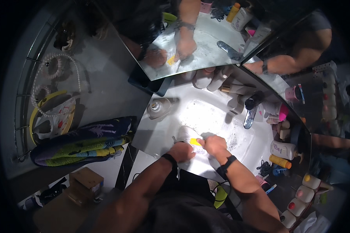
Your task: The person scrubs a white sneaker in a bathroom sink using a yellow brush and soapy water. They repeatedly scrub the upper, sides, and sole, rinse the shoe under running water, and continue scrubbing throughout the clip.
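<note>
Over the near edge of a white washbasin (pixel 245 149), a white shoe (pixel 185 133) lies with its rounded end pointing away from me. My left hand (pixel 181 152) is closed on its near left side. My right hand (pixel 215 146) grips a small yellow-backed brush (pixel 195 142) and presses it against the shoe; the bristles are hidden from view. Dark specks are scattered over the basin floor right of my hands. The mirror (pixel 159 64) repeats both hands and the yellow brush.
A chrome faucet (pixel 249 116) rises at the basin's right back. Bottles (pixel 204 79) crowd the back rim, and a pump bottle (pixel 284 149) stands right. A clear dispenser (pixel 156 108) sits left. Towels (pixel 85 141) and a wire rack (pixel 28 93) with pearl strings line the left wall.
</note>
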The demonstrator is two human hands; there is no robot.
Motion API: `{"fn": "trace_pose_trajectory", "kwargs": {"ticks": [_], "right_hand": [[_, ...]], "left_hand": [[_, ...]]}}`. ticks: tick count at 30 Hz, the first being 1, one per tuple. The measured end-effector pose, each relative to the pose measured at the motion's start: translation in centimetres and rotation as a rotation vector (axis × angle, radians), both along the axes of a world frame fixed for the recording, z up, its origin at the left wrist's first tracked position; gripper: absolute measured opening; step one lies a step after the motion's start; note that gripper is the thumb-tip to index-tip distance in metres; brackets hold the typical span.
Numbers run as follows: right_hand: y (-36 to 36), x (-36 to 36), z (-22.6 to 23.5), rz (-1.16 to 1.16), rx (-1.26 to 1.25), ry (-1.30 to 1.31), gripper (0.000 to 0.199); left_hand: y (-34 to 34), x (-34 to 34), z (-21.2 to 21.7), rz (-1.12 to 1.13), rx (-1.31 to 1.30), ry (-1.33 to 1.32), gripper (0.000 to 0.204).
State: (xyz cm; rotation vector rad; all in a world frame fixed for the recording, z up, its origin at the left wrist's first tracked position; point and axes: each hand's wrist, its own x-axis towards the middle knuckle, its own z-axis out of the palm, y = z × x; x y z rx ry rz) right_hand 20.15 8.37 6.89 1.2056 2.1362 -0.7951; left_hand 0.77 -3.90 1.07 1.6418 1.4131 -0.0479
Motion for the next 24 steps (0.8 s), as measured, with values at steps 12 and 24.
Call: {"fn": "trace_pose_trajectory", "kwargs": {"ticks": [12, 24], "right_hand": [[-0.8, 13.0, -9.8, -0.826, 0.241, -0.131, 0.062], [-5.1, 3.4, -8.4, -0.603, 0.044, 0.082, 0.063]], "left_hand": [[0.2, 0.3, -0.1, 0.205, 0.155, -0.031, 0.061], [3.3, 4.3, -2.1, 0.501, -0.028, -0.021, 0.056]]}}
